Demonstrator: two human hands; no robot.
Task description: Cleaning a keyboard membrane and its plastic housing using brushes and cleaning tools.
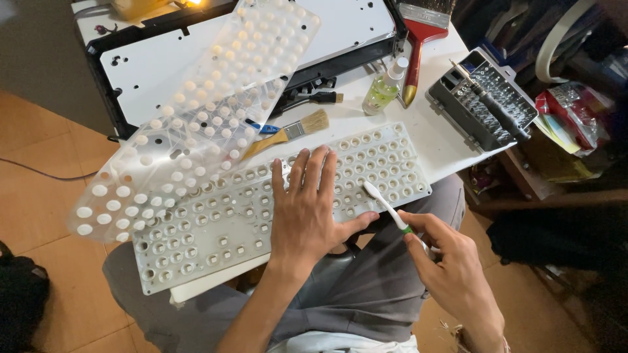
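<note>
A white keyboard frame [216, 222] with rows of round key sockets lies across my lap and the table edge. My left hand [307, 209] rests flat on its middle, fingers spread, pressing it down. My right hand [451, 268] holds a white toothbrush [386, 206] with a green band, its head touching the frame's near right part. A clear rubber dome sheet [196, 111] lies tilted over the frame's left end and the black-edged metal plate [157, 65] behind.
On the white table [438, 140] sit a small wooden-handled brush [288, 133], a spray bottle of greenish liquid [383, 88], a red-handled paintbrush [418, 46] and a grey screwdriver bit case [481, 98]. Cluttered shelves stand at the right; tiled floor lies left.
</note>
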